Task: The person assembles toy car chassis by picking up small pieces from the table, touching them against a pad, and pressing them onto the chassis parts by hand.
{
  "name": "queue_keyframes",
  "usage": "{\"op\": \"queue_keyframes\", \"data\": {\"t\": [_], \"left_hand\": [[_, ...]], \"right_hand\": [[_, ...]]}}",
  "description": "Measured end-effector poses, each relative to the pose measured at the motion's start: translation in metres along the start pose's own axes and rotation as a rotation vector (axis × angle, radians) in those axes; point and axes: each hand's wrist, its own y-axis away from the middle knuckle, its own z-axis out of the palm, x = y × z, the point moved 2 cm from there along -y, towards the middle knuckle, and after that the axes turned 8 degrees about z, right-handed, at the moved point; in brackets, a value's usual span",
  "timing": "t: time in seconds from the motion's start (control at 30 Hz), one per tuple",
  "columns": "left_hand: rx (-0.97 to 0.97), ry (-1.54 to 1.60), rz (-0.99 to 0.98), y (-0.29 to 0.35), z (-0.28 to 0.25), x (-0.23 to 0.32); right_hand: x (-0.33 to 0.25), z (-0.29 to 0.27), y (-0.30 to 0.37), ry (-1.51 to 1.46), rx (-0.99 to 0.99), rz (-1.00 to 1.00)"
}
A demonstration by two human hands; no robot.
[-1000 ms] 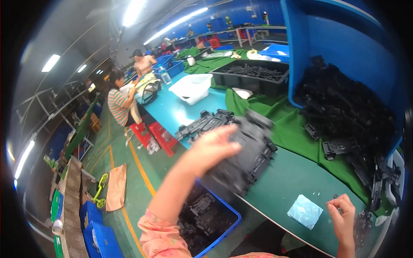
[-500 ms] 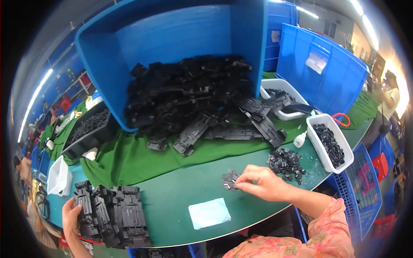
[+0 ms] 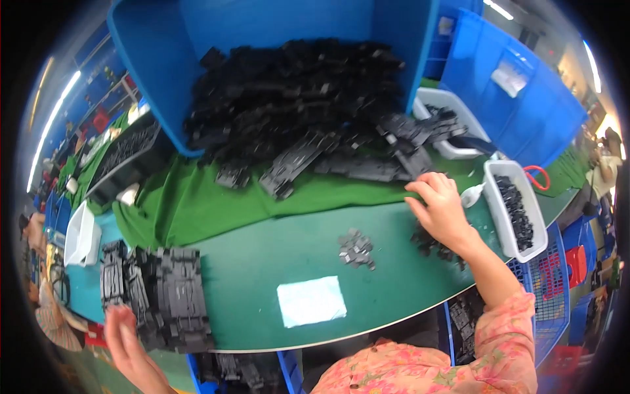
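My right hand (image 3: 443,209) is over the green cloth, thumb and fingers apart with nothing seen between them. Its fingertips are just below the end of a long black plastic tray-like part (image 3: 415,161); I cannot tell if they touch. Under that wrist lies a pile of small black pieces (image 3: 430,244), partly hidden. A smaller cluster of grey-black pieces (image 3: 356,249) sits mid-table. At the lower left, my left hand (image 3: 128,341) is slightly blurred, fingers stretched out beside a row of black plastic parts (image 3: 180,295) at the table edge. It holds nothing visible.
A big blue bin (image 3: 282,23) tipped on its side spills black parts onto the green cloth (image 3: 262,213). A white tub of small black pieces (image 3: 515,213) and a small squeeze bottle (image 3: 472,195) are at right. A pale paper sheet (image 3: 312,301) lies near the front edge.
My right hand has left the small cluster and moved up and right to the long black part. My left hand has let go of the row of parts. The view has shifted.
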Motion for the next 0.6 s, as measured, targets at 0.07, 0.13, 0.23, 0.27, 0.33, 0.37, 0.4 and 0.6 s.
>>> {"op": "queue_keyframes", "data": {"t": [0.07,0.13,0.23,0.27,0.33,0.37,0.4,0.6], "left_hand": [[-0.087,0.042,-0.077,0.034,0.006,0.01],[-0.055,0.21,-0.193,0.058,0.018,0.0],[-0.095,0.256,-0.271,0.072,0.035,0.006],[-0.088,0.316,-0.279,0.075,0.036,0.008],[-0.109,0.357,-0.311,0.074,0.043,0.014],[-0.123,0.37,-0.319,0.074,0.044,0.017],[-0.146,0.389,-0.302,0.074,0.045,0.017],[-0.163,0.405,-0.292,0.077,0.047,0.017]], "right_hand": [[0.016,0.011,-0.007,0.148,-0.006,0.087],[0.016,0.019,-0.011,0.16,-0.19,0.229],[0.025,0.023,-0.017,0.136,-0.187,0.26],[0.028,0.022,-0.021,0.129,-0.203,0.249],[0.042,0.021,-0.024,0.066,-0.195,0.24],[0.047,0.023,-0.027,0.025,-0.221,0.26],[0.048,0.02,-0.029,0.011,-0.166,0.193],[0.029,0.017,-0.064,-0.152,-0.142,0.12]]}}
